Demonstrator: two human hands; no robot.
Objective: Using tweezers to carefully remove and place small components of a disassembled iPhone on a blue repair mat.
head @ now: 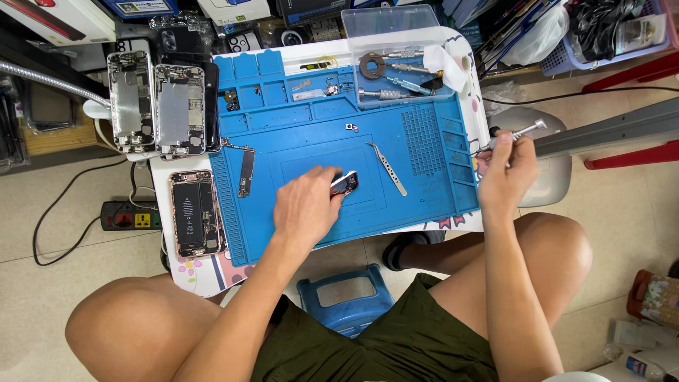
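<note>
A small metal part (pixel 344 183) is pinned by the left hand (pixel 305 205) on the blue mat (pixel 424 184), approx. at the mat's centre, slightly toward its near edge; the hand is laid palm-down, fingers curled loosely over the part's left end, w/ the part's right end left showing. A slim screwdriver (pixel 520 134) is held by the right hand (pixel 506 173) off the tabletop's right edge, fingers closed around the shaft, handle pointed up & to the right. Tweezers (pixel 387 168) are laid on the mat just right of the part, not touched by either hand. A tiny bracket (pixel 351 127) is seen on the mat further back, well apart from the hands. A logic board (pixel 246 172) is laid near the mat's left edge. A clear tray (pixel 396 42) w/ drivers in it is set at the mat's far right corner. An opened phone (pixel 196 213) w/ its battery showing is laid at the tabletop's left edge, beside the mat; two bare phone shells (pixel 157 110) are stacked at the far left corner. A power strip (pixel 129 216) is seen on the floor to the left, & a blue stool (pixel 345 296) is seen between the knees, below the tabletop's near edge.
</note>
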